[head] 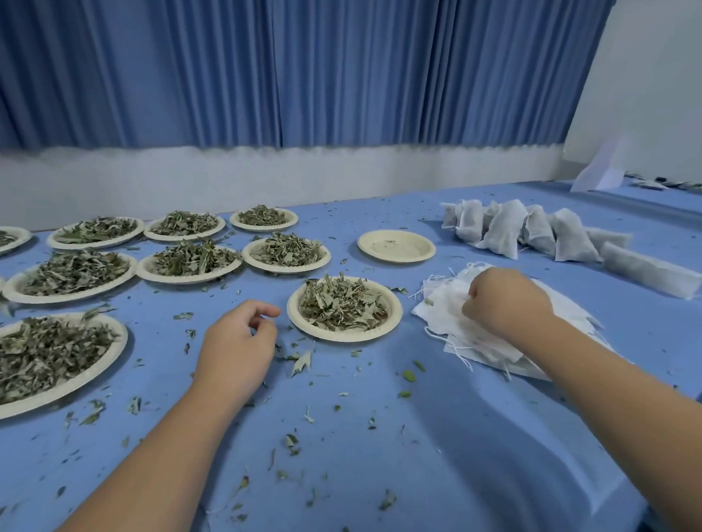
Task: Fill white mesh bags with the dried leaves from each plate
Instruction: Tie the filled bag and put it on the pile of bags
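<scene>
Right hand (503, 300) fingers pinch the bag pile (480, 347); two thin bags might stick and lift together. Left hand (235, 343) fingers hang loose.

Nearest plate: a round cream paper plate (293, 303) at centre, heaped with grey-green dried leaves (341, 302).
Other full plates: a cluster (125, 336) to my left, running from near to far, each piled with leaves.
Empty plate: this one (400, 244) lies far right of the nearest plate and holds only crumbs.
Empty bags: a flat white stack (453, 313) with loose strings, right of the nearest plate. My right hand (503, 300) rests on top, and I can't see whether it pinches one.
Filled bags: a stuffed row (507, 230), leaning together, far right.
</scene>
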`<state>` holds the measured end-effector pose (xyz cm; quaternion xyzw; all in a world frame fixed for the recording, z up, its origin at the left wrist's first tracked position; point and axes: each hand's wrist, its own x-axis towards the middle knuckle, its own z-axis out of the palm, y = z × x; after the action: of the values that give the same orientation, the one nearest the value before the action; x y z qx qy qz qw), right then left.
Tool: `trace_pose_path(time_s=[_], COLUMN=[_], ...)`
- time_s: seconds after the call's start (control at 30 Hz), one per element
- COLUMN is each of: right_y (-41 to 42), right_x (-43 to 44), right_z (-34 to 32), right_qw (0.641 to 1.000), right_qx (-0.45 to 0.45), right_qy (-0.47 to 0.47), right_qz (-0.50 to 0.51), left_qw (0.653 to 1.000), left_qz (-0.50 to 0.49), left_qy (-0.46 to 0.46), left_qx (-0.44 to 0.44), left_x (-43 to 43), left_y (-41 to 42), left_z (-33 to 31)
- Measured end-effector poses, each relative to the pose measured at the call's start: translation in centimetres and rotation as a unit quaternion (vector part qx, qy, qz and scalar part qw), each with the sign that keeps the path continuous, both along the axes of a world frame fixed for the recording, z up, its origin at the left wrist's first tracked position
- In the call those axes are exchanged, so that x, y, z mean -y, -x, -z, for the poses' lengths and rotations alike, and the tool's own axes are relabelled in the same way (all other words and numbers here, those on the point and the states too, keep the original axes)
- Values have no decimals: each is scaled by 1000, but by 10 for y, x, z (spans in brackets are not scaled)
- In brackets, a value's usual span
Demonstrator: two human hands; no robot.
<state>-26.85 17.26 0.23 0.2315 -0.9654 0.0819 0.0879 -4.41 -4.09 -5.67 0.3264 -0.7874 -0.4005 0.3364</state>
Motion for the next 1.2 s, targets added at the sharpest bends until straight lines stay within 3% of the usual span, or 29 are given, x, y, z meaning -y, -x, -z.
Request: trace_pose_path(time_s=[0.13, 0.3, 0.43, 0.53, 0.67, 0.8, 0.87, 1.0, 1.2], right_y=[-2, -18, -50, -71, -97, -117, -123, -136, -163], right_x=[-19, -34, -38, -34, -24, -9, -1, 15, 37], right_z=[-14, -31, -48, -54, -55, -48, -42, -27, -9], right_qw=[984, 932, 817, 758, 759, 782, 801, 827, 835], right_qx=[2, 57, 229, 315, 352, 334, 328, 294, 247], right_qy=[174, 345, 483, 483, 397, 345, 322, 321, 318], right_qz=[-22, -93, -215, -305, -378, -397, -384, -356, -375], left_qw=[1000, 999, 996, 986, 962, 933, 935, 967, 982], left_qz=[-2, 2, 29, 101, 231, 352, 338, 233, 131], left_qy=[11, 36, 9, -10, 37, 81, 93, 98, 102], left_qx=[-2, -11, -80, -130, -142, 2, 41, 40, 88], left_x=[-1, -6, -24, -48, -69, -70, -68, -58, -38], left_y=[0, -1, 1, 5, -8, -36, -46, -64, -95], left_z=[0, -7, -33, -62, -103, -118, -113, -99, -84])
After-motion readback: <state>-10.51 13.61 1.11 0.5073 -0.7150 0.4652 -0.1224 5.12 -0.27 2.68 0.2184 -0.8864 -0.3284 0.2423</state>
